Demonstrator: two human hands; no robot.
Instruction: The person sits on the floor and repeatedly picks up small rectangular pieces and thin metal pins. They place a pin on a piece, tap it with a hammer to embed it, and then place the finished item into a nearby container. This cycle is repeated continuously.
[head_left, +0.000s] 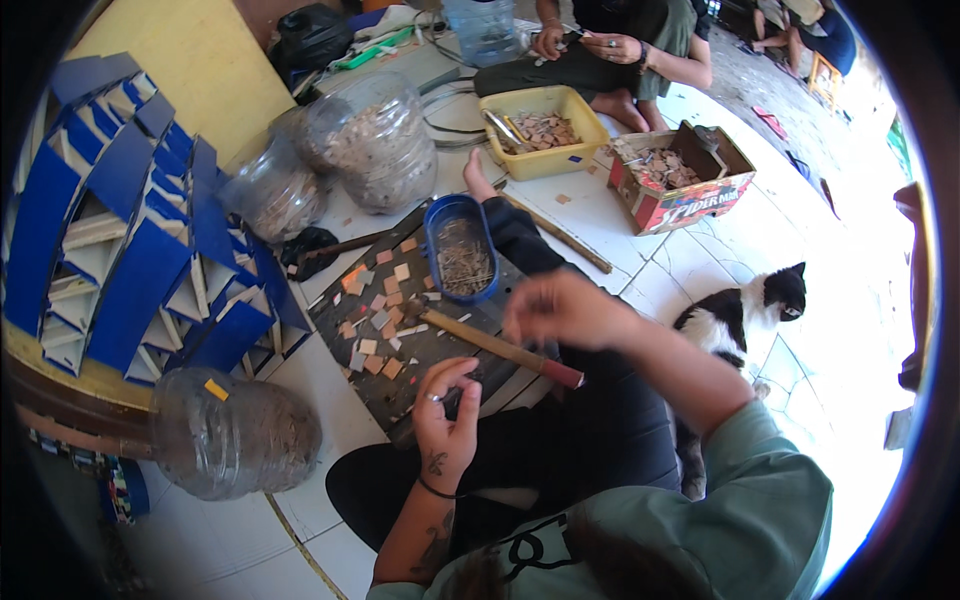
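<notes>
Small flat squares (392, 368), matt and tan, pinkish or grey, lie scattered over a dark, worn board (385, 408) in the middle of the frame. A smooth blue oval tub (430, 240) on the board's upper part holds a tangle of thin, straw-coloured slivers.

Glossy white tiles (650, 262) surround the board. Bulging clear plastic containers (380, 145) of crumbly brown matter stand at upper left, beside blue panels with white edges (130, 220). A yellow basin (558, 165) and a red-sided cardboard box (690, 208) fill the upper right, near another person's hands (612, 47); a black-and-white cat (752, 312) sits at right.

A hammer (490, 343) lies slantwise across the board, between the hands, its handle wooden and red-ended. The left hand (447, 412), below it, has curled fingers; whether they pinch anything cannot be told. The right hand (565, 308), above the handle, is blurred, its grip unreadable.
</notes>
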